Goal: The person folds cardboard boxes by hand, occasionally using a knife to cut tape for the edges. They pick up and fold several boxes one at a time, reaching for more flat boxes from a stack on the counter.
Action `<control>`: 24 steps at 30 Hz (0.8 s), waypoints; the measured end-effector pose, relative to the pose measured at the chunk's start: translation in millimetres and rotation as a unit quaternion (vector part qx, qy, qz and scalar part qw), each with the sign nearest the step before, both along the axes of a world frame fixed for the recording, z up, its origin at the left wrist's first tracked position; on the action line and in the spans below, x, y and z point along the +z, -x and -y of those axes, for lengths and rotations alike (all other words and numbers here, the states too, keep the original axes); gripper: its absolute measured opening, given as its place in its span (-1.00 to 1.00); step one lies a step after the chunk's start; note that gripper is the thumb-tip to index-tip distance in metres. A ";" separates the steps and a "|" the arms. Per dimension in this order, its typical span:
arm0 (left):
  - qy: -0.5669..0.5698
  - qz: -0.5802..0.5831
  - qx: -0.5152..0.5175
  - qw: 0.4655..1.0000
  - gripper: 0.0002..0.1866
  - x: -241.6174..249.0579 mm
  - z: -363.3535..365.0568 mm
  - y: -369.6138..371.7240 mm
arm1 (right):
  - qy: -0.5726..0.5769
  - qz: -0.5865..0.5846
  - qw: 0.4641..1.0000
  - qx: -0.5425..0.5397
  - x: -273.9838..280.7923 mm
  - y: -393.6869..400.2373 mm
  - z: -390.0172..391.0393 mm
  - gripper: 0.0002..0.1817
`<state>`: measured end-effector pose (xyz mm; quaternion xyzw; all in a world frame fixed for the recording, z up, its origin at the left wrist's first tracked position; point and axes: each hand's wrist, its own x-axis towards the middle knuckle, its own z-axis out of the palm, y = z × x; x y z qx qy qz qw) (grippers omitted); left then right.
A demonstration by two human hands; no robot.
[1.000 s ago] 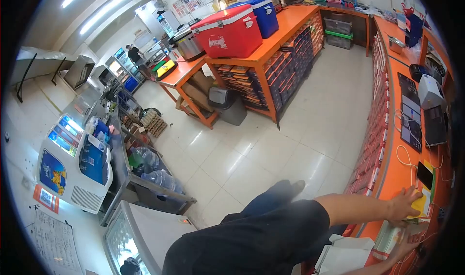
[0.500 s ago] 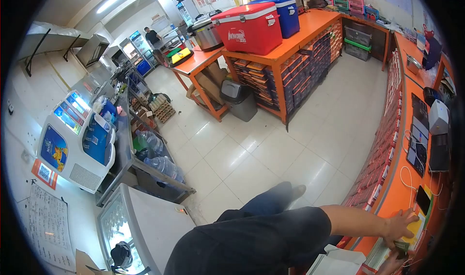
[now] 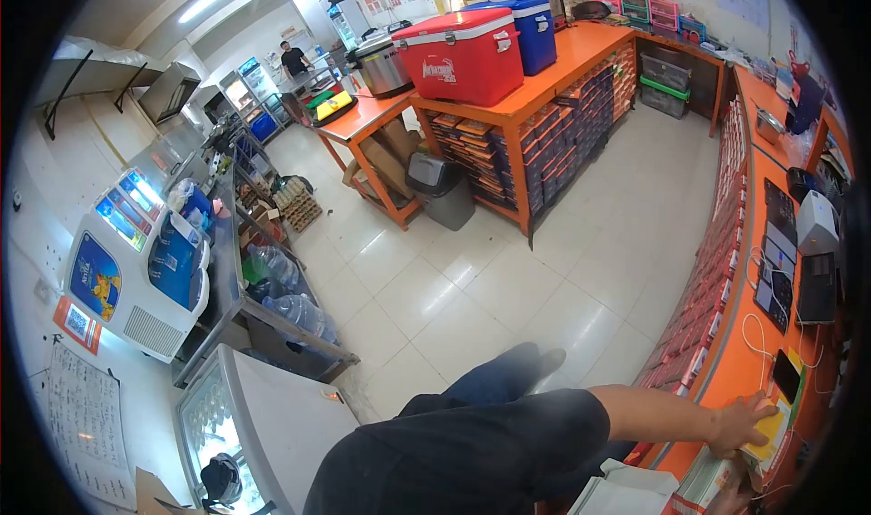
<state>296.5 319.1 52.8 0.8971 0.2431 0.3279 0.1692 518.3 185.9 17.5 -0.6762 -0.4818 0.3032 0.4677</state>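
My left hand (image 3: 737, 424) reaches out over the orange counter (image 3: 703, 370) at the lower right. Its fingers are spread and lie on a yellow sheet or pad (image 3: 771, 427). My right hand (image 3: 729, 499) is below it at the bottom edge, dim and partly cut off, so its fingers do not show clearly. Beside the hands is a stack of pale papers (image 3: 703, 477). A black phone (image 3: 787, 376) lies just beyond the yellow sheet. Closer to my body is a pale, open-flapped carton or folder (image 3: 626, 490).
Along the counter are laptops (image 3: 778, 265), a white device (image 3: 819, 220) and loose white cables. Stacked red boxes (image 3: 699, 324) fill its underside. A red cooler (image 3: 458, 57) stands on another orange table, with a grey bin (image 3: 440, 193) below. A person (image 3: 293, 58) stands far back.
My left hand still lies spread on the yellow sheet. My right hand has drawn lower, and the small dark green item by it shows less. The far person has turned and stands more upright.
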 end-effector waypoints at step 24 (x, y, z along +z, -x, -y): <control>0.043 -0.078 -0.009 0.996 -0.14 4.4 -2.7 5.4 | 0.099 0.048 0.967 0.230 -35.5 -121.1 1.9 0.03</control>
